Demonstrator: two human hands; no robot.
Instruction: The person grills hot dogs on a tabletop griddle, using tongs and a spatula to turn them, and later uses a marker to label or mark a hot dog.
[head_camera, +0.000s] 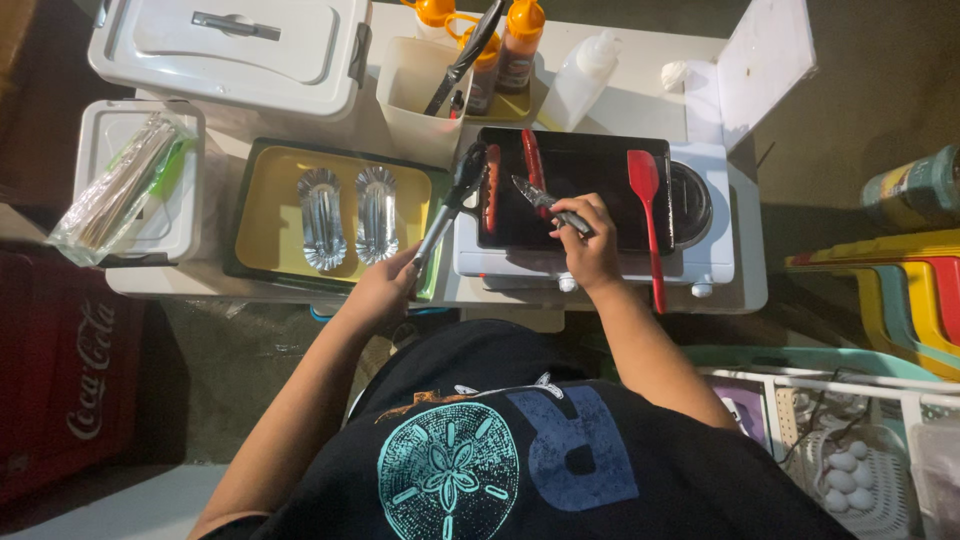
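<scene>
My left hand (385, 285) grips black-tipped metal tongs (452, 200) whose jaws rest on a sausage (491, 186) at the left side of a black griddle plate (585, 235). My right hand (588, 245) holds a small knife (540, 198) with its blade pointing toward a second red sausage (533, 160) beside the first. A red silicone spatula (647, 215) lies across the right of the griddle, its handle hanging over the front edge.
A yellow tray (270, 215) with two foil boats (322, 217) sits left of the griddle. Sauce bottles (520, 40) and a white tub (415, 95) stand behind. White lidded boxes (240, 50) are at the left. Eggs in a basket (850, 475) lie lower right.
</scene>
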